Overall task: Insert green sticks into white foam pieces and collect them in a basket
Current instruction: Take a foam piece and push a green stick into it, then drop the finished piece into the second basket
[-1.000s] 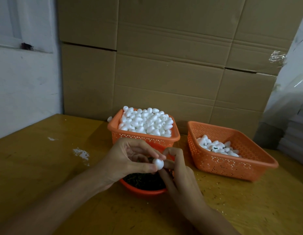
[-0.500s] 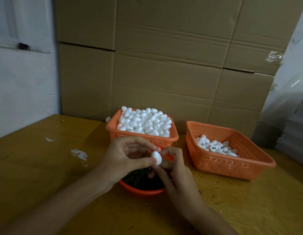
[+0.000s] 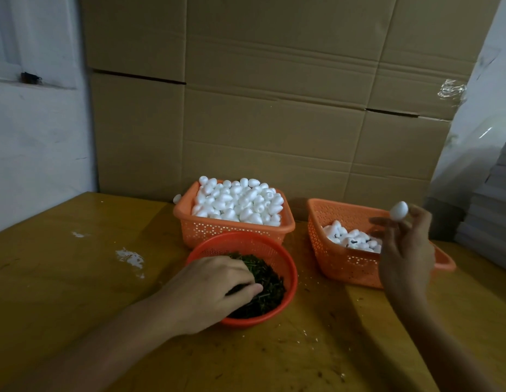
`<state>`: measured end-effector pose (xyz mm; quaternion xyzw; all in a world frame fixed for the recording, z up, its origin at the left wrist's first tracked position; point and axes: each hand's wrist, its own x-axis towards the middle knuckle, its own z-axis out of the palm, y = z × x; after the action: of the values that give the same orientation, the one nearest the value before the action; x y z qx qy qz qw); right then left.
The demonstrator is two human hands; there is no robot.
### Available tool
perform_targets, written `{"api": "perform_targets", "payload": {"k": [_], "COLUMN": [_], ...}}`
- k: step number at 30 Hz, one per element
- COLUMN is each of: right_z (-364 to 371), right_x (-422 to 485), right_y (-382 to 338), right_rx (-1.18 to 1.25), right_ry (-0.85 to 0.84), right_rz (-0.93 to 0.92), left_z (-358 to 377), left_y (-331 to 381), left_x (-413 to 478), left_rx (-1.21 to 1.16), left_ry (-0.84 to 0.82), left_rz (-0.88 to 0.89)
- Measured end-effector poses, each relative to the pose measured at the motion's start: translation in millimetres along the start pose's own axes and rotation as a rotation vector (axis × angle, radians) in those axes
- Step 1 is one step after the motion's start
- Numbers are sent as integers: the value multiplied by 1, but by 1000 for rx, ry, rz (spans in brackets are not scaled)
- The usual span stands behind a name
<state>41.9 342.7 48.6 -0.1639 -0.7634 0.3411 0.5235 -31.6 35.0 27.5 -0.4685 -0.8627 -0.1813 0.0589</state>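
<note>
My left hand point(image 3: 212, 290) reaches into the round orange bowl point(image 3: 292, 278), fingers curled down into the pile of green sticks point(image 3: 267, 281), thumb and fingertips closing on some of them. My right hand point(image 3: 404, 250) is raised over the near corner of the right orange basket point(image 3: 342, 264) and pinches a white foam piece point(image 3: 399, 211) at its fingertips; any stick in it is hidden. That basket holds several foam pieces with dark sticks point(image 3: 350, 239). Behind the bowl stands an orange basket point(image 3: 232, 229) heaped with plain foam pieces point(image 3: 240, 202).
Everything sits on a worn yellow wooden table point(image 3: 76, 278) with a white smear point(image 3: 130, 257). Large cardboard boxes point(image 3: 274, 108) wall off the back. One loose foam piece point(image 3: 177, 198) lies behind the full basket. A pale stack point(image 3: 489, 216) stands at the right.
Both hands were together over the bowl, working on one foam piece. Now the right hand has carried it up and right above the right basket, and the left has dropped into the sticks.
</note>
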Motion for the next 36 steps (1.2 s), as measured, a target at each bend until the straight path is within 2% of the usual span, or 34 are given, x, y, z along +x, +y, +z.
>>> {"api": "perform_targets", "payload": {"k": [3, 7, 9, 11, 14, 16, 18, 21, 24, 28, 36], "right_z": [-6, -13, -14, -8, 10, 24, 38, 51, 51, 52, 53], "right_x": [10, 21, 20, 14, -10, -36, -68, -98, -93, -92, -92], "right_y": [18, 43, 45, 33, -5, -36, -60, -68, -65, -65, -64], "right_rx": [-276, -601, -729, -678, -422, -221, -128, -147, -225, -307, -344], "right_ry": [40, -241, -293, -258, -283, -397, -593, -850, -957, -994, -1029], "right_rz": [-100, -42, -74, -164, -275, -339, -437, -561, -512, -585, -568], "left_z": [1, 2, 3, 5, 6, 6, 5, 4, 3, 3, 5], "left_y": [-2, -7, -8, -10, -13, -13, -13, -13, -12, -10, -3], "left_x": [2, 4, 4, 4, 6, 8, 8, 8, 8, 6, 5], "left_rx": [11, -59, -73, -81, -141, -176, -215, -226, -276, -249, -79], "left_ry": [-21, 4, 10, 20, 46, 55, 96, 150, 152, 160, 176], "left_rz": [6, 17, 26, 21, -1, -14, -26, -39, -66, -82, -60]}}
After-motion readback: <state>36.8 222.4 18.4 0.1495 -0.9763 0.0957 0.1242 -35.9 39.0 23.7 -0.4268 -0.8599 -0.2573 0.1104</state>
